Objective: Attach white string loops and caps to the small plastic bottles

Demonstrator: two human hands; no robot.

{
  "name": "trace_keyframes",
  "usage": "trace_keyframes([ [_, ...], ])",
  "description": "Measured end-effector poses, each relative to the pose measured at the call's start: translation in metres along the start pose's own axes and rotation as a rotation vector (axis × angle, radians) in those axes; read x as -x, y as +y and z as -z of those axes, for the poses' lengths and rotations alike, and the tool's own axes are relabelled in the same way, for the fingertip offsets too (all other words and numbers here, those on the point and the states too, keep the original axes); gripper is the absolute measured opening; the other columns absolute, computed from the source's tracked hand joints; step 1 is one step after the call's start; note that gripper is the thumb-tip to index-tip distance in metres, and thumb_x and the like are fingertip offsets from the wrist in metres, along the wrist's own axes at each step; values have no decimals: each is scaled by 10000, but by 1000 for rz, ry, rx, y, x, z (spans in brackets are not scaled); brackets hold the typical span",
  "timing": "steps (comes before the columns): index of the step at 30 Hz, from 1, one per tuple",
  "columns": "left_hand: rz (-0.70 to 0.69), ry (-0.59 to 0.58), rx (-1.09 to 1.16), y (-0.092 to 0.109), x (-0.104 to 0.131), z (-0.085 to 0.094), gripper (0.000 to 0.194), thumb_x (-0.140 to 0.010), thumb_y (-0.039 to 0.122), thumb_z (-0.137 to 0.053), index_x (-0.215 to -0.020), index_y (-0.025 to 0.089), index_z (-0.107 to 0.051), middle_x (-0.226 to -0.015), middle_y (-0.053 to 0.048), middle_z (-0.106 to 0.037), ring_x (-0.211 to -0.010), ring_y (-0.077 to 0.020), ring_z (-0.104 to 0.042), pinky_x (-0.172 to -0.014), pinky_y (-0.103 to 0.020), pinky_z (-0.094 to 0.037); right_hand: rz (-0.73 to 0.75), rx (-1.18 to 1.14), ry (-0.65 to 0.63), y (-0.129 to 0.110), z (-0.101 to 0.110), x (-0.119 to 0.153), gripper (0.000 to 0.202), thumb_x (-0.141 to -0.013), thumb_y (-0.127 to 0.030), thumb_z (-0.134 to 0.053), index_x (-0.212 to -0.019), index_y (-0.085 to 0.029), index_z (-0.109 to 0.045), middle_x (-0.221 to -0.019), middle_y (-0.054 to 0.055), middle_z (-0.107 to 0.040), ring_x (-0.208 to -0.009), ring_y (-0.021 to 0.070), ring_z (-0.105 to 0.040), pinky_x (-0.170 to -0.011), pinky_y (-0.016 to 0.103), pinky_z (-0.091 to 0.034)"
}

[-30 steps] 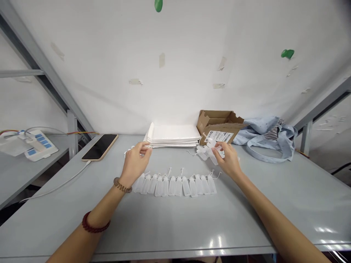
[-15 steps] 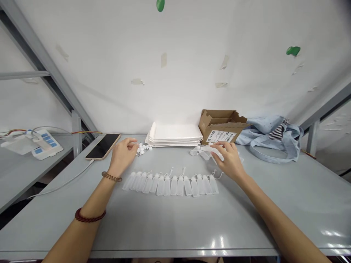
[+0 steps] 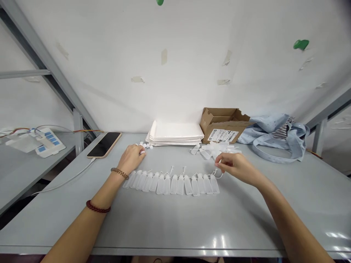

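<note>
A row of flat, translucent white plastic pieces shaped like small bottles (image 3: 173,185) lies across the table, thin looped ties at their upper ends. My left hand (image 3: 132,157) is closed in a pinch beside a small heap of white plastic bits (image 3: 148,145); something white shows at its fingertips, too small to name. My right hand (image 3: 237,167) has its fingers pinched together just above the row's right end, close to the last looped tie. What it holds, if anything, is hidden. Behind it sits a loose pile of similar translucent pieces (image 3: 216,148).
A stack of white padded envelopes (image 3: 175,134) and a brown cardboard box (image 3: 222,126) stand against the wall. Light blue cloth (image 3: 274,137) with a strap lies at right. A phone (image 3: 105,144) on a cable and a power strip (image 3: 51,142) are at left.
My right hand has come away from the loose pile toward me, to the row's right end. My left hand has shifted right and slightly down, its fingers now over the small white bits.
</note>
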State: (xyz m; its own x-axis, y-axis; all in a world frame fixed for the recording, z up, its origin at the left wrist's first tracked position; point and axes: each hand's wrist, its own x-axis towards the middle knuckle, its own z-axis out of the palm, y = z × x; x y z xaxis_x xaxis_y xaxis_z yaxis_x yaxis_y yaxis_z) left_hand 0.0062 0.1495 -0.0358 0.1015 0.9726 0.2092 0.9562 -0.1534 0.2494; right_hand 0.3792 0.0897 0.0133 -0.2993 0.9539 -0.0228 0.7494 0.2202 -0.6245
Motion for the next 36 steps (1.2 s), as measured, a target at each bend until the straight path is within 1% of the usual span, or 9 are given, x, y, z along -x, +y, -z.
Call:
trace_keyframes([
  [5, -33, -48, -17, 2, -1, 0, 282, -775, 315, -467, -866, 137, -667, -848, -120, -659, -850, -271, -603, -755, -349, -451, -72, 75, -330, -6, 1, 7, 421, -734, -489, -612, -1013, -174, -594, -692, 9, -638, -662, 180, -559, -570, 266, -380],
  [9, -26, -67, -20, 3, 0, 1, 281, -777, 315, -478, -861, 132, -673, -862, -120, -664, -843, -268, -612, -740, -344, -453, -144, 162, -400, -8, -2, 11, 790, -603, -569, -699, -1242, -152, -494, -773, 23, -633, -811, 237, -560, -624, 280, -386],
  [11, -21, -75, -18, 3, 0, 2, 276, -778, 311, -483, -868, 133, -674, -876, -117, -667, -850, -265, -615, -742, -338, -454, -172, 176, -416, -10, -4, 13, 862, -585, -577, -707, -1289, -148, -454, -812, 32, -626, -848, 247, -554, -651, 286, -397],
  [15, -8, -87, -18, 3, 0, 2, 269, -781, 302, -488, -883, 138, -676, -893, -113, -670, -865, -261, -619, -750, -332, -455, -188, 193, -424, -13, -7, 14, 789, -595, -532, -711, -1255, -161, -488, -856, 46, -613, -897, 261, -549, -672, 287, -403],
  [18, 0, -94, -22, 3, 0, 2, 271, -782, 305, -488, -871, 135, -680, -888, -119, -669, -861, -264, -621, -749, -334, -455, -207, 201, -410, -13, -11, 13, 712, -622, -493, -696, -1226, -167, -506, -863, 53, -605, -825, 247, -575, -632, 284, -401],
  [27, 25, -103, 7, 8, 3, 5, 238, -768, 310, -503, -814, 138, -661, -857, -124, -669, -860, -281, -621, -732, -343, -450, -141, 128, -402, -11, -5, 17, 572, -706, -362, -643, -1202, -123, -488, -568, -21, -599, -601, 193, -594, -535, 259, -392],
  [30, 39, -95, 45, 13, 5, 10, 226, -772, 332, -507, -790, 149, -640, -835, -118, -673, -852, -286, -620, -714, -351, -449, -20, 95, -282, -12, -6, 18, 537, -738, -354, -633, -1212, -147, -489, -564, -44, -575, -522, 141, -543, -520, 243, -398],
  [35, 33, -85, 214, 38, 14, 26, 248, -790, 419, -527, -790, 181, -596, -827, -48, -683, -820, -215, -634, -729, -306, -469, 452, 171, 298, -16, -24, 13, 492, -766, -391, -653, -1186, -182, -505, -695, -5, -518, -577, 132, -488, -532, 259, -414],
  [36, 46, -79, 374, 46, 18, 29, 246, -769, 423, -565, -798, 180, -586, -841, -45, -679, -821, -205, -635, -715, -294, -476, 543, 206, 394, -18, -28, 11, 494, -760, -377, -667, -1183, -177, -508, -772, 30, -531, -645, 153, -511, -572, 282, -441],
])
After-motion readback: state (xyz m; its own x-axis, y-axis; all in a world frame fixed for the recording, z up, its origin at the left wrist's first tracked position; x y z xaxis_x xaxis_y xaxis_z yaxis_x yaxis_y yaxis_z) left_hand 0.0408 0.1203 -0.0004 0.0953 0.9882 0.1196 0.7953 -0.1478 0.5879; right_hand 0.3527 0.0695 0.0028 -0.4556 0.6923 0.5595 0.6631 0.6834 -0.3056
